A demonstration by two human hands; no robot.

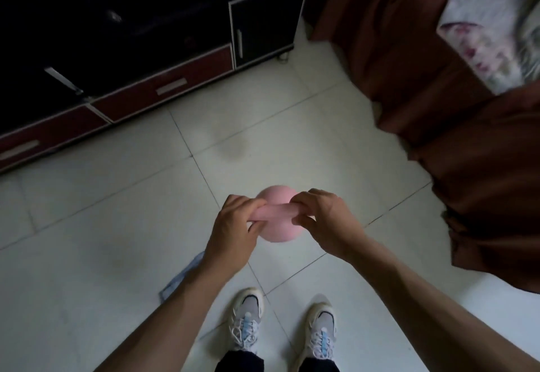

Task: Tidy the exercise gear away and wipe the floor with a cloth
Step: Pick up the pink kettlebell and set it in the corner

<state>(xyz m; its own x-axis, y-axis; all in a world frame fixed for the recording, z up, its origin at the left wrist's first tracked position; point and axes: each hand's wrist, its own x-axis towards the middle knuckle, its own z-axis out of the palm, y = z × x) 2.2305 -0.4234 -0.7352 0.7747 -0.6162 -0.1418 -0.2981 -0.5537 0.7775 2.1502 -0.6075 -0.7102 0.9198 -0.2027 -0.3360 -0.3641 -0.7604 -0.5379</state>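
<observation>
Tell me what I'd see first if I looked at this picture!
The pink kettlebell in the middle pops out first, with the left hand and right hand both gripping its handle above the pale tiled floor. Next you'd spot the white sneakers at the bottom, and a blue cloth lying on the tiles at lower left. A big brown bed cover hangs down on the right.

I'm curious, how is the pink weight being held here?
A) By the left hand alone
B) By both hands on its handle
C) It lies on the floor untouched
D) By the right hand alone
B: the left hand and the right hand each grip one end of the pink weight's handle, above the tiles.
</observation>
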